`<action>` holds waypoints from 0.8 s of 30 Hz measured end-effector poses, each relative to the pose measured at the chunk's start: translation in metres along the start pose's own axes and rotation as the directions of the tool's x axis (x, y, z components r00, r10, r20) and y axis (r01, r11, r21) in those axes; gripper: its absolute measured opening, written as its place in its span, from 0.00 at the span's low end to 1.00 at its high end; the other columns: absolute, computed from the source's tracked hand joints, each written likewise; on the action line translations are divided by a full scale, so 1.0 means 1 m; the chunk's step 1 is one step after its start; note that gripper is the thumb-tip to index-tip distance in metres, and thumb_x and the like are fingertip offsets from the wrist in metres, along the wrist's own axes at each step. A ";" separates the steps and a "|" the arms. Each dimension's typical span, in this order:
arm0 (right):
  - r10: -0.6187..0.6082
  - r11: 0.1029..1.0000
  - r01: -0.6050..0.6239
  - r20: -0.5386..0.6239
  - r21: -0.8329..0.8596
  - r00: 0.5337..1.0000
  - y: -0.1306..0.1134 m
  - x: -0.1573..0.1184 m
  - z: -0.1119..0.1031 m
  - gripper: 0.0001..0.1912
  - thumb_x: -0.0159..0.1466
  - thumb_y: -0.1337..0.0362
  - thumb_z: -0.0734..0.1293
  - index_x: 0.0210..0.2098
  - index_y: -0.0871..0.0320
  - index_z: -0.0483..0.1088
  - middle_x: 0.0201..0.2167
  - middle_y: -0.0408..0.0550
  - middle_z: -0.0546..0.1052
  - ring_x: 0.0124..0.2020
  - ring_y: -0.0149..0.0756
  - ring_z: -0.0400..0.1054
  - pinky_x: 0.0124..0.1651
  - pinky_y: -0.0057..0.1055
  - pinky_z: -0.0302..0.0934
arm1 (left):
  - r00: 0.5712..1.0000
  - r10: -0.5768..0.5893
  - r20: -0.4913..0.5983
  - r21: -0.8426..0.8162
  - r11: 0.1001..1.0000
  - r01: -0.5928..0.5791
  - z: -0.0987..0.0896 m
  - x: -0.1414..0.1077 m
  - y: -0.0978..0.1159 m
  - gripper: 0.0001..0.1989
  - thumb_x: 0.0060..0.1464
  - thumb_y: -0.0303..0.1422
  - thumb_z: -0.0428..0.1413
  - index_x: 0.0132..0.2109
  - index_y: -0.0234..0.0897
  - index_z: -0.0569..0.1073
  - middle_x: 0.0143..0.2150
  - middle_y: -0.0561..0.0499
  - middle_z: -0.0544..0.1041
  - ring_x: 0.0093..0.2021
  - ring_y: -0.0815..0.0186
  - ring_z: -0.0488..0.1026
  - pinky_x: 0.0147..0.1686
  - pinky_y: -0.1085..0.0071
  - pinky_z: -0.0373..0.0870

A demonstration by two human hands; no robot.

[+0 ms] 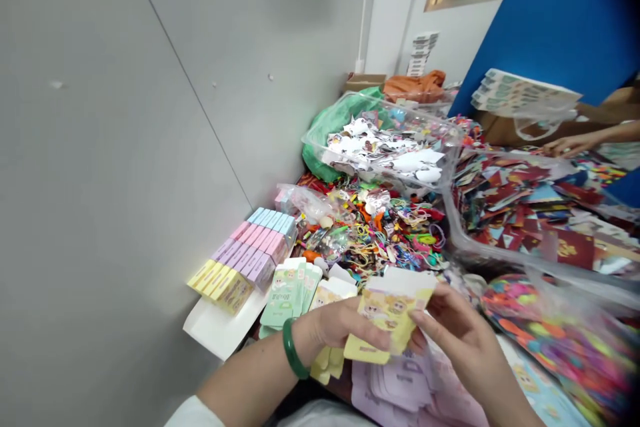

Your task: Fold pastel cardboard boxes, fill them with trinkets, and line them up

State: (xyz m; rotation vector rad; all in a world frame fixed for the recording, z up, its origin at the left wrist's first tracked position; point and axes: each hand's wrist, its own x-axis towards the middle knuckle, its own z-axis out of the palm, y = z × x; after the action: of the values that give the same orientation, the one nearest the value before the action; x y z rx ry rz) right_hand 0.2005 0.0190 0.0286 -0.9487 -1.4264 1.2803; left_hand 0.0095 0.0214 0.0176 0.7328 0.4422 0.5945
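A yellow printed card box (395, 313) with cartoon figures and a pale open flap is held up between both hands. My left hand (347, 325), wearing a green bangle at the wrist, grips its left side with the thumb across the front. At the right edge, my right hand (457, 330) pinches the box between thumb and fingers. Below lie flat purple boxes (400, 383), partly covered by the hands. Green flat boxes (287, 297) are stacked to the left, and more yellow flat boxes (327, 363) lie partly behind my left forearm.
Filled boxes in yellow, purple, pink and blue rows (245, 250) stand by the grey wall. Colourful trinkets (375, 227) are heaped beyond my hands. Clear bins hold white cutouts (385, 150) and dark red cards (530, 193). Another person's hand (575, 145) reaches in at far right.
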 end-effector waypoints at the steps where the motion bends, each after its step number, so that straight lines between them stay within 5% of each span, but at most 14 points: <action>1: -0.029 0.999 0.032 -0.084 0.040 0.996 0.002 -0.002 -0.003 0.15 0.62 0.61 0.70 0.49 0.48 0.71 0.40 0.48 0.76 0.39 0.37 0.72 0.38 0.28 0.68 | 1.000 0.016 -0.026 0.013 1.000 -0.016 0.006 0.006 0.001 0.27 0.28 0.34 0.70 0.42 0.32 0.78 0.38 0.45 0.79 0.37 0.62 0.73 0.42 0.67 0.66; 4: -0.066 0.992 0.089 -0.229 0.092 0.971 0.009 -0.008 -0.011 0.23 0.62 0.60 0.69 0.57 0.45 0.67 0.47 0.50 0.77 0.47 0.39 0.72 0.45 0.30 0.69 | 0.987 0.071 -0.147 0.049 0.997 -0.064 0.021 0.020 0.006 0.26 0.26 0.32 0.72 0.39 0.34 0.79 0.36 0.49 0.77 0.36 0.63 0.72 0.42 0.66 0.66; 11: 0.072 0.995 -0.095 -0.419 -0.034 0.905 0.023 -0.007 -0.015 0.15 0.53 0.54 0.75 0.38 0.51 0.80 0.40 0.49 0.80 0.41 0.43 0.74 0.42 0.30 0.68 | 0.911 0.126 -0.392 0.051 0.992 -0.115 0.035 0.037 -0.005 0.28 0.28 0.33 0.72 0.41 0.32 0.77 0.36 0.49 0.78 0.32 0.66 0.73 0.38 0.67 0.69; 15: 0.274 0.961 -0.239 -0.339 0.143 0.900 0.032 0.000 -0.012 0.19 0.53 0.50 0.74 0.41 0.53 0.79 0.43 0.51 0.80 0.43 0.47 0.74 0.41 0.35 0.69 | 0.875 0.139 -0.464 0.102 0.989 -0.103 0.031 0.033 -0.010 0.29 0.35 0.35 0.71 0.46 0.32 0.72 0.36 0.48 0.78 0.33 0.64 0.74 0.37 0.67 0.71; 19: 0.354 0.926 -0.296 -0.274 0.233 0.894 0.039 0.001 -0.008 0.23 0.52 0.50 0.75 0.43 0.54 0.78 0.42 0.52 0.80 0.42 0.48 0.74 0.40 0.37 0.69 | 0.771 0.403 -0.493 0.311 0.909 -0.277 0.026 0.026 -0.009 0.37 0.46 0.34 0.66 0.59 0.44 0.56 0.46 0.48 0.75 0.37 0.64 0.75 0.37 0.67 0.72; 24: 0.367 0.917 -0.308 -0.236 0.254 0.900 0.030 0.004 0.001 0.20 0.50 0.51 0.76 0.38 0.54 0.79 0.38 0.50 0.80 0.40 0.45 0.72 0.41 0.35 0.66 | 0.711 0.518 -0.476 0.466 0.834 -0.296 0.015 0.023 -0.012 0.15 0.53 0.37 0.61 0.45 0.40 0.66 0.35 0.55 0.72 0.30 0.70 0.68 0.31 0.74 0.65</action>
State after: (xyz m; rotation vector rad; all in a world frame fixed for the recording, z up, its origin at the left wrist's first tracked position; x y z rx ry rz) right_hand 0.1971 0.0274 -0.0008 -1.2149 -0.9095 1.4509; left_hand 0.0395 0.0215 0.0152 1.0099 1.0006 1.2117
